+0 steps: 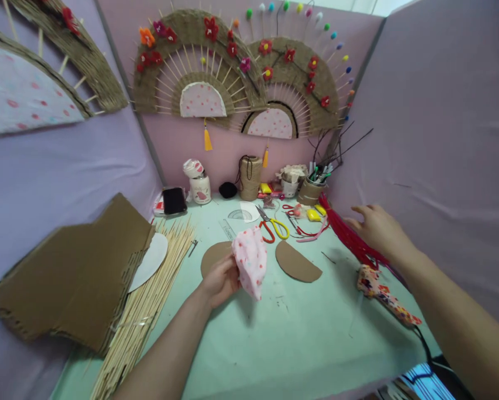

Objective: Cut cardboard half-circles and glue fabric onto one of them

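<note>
My left hand (221,279) grips a piece of pink dotted fabric (250,260) and holds it just above the pale green table (274,339). Under it lies one brown cardboard half-circle (213,256); a second half-circle (296,262) lies to its right. My right hand (377,229) reaches to the right side with fingers spread, resting on a bundle of red sticks (352,238). Nothing is held in it.
Scissors with red and yellow handles (272,226) lie behind the fabric. A bundle of bamboo skewers (145,305) and cardboard sheets (78,272) fill the left. A twine spool (250,176), jars and a pen cup (311,190) line the back. A floral fabric strip (385,295) lies at the right.
</note>
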Demonstrator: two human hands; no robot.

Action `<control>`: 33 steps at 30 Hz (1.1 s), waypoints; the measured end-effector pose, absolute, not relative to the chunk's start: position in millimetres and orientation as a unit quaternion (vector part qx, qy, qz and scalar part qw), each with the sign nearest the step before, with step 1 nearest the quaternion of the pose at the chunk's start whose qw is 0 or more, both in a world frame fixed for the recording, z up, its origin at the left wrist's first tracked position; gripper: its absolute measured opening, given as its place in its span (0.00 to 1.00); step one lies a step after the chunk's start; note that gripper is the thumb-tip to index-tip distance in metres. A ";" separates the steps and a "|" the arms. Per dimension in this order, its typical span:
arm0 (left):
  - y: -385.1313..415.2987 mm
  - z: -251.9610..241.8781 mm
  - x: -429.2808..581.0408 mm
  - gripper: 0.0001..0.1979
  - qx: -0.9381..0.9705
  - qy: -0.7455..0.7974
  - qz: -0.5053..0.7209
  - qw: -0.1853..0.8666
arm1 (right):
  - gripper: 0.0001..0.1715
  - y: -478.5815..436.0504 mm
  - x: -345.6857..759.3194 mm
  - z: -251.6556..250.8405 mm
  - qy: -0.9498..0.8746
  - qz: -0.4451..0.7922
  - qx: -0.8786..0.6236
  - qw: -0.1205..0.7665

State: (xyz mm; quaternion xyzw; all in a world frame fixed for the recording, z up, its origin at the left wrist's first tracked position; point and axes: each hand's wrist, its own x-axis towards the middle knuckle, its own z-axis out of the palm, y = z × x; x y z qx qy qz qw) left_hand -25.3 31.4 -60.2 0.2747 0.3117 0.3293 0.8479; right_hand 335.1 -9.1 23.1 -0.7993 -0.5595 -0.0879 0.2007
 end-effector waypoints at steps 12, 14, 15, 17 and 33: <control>30.9 -65.7 -21.3 0.12 0.250 0.227 0.330 0.882 | 0.23 -8.0 144.0 -31.7 -0.576 0.461 -0.488 0.467; 29.3 -67.3 -19.1 0.12 0.248 0.237 0.319 0.884 | 0.24 -9.1 141.4 -35.1 -0.558 0.471 -0.481 0.485; 28.6 -67.9 -17.9 0.13 0.245 0.244 0.309 0.886 | 0.23 -10.1 141.6 -36.6 -0.548 0.479 -0.479 0.491; 27.3 -68.5 -15.4 0.12 0.241 0.260 0.287 0.890 | 0.21 -12.2 142.6 -39.7 -0.532 0.504 -0.469 0.492; 22.3 -67.2 -12.0 0.23 0.318 0.346 0.353 0.809 | 0.10 -10.4 163.0 -48.1 -0.450 0.287 -0.586 0.610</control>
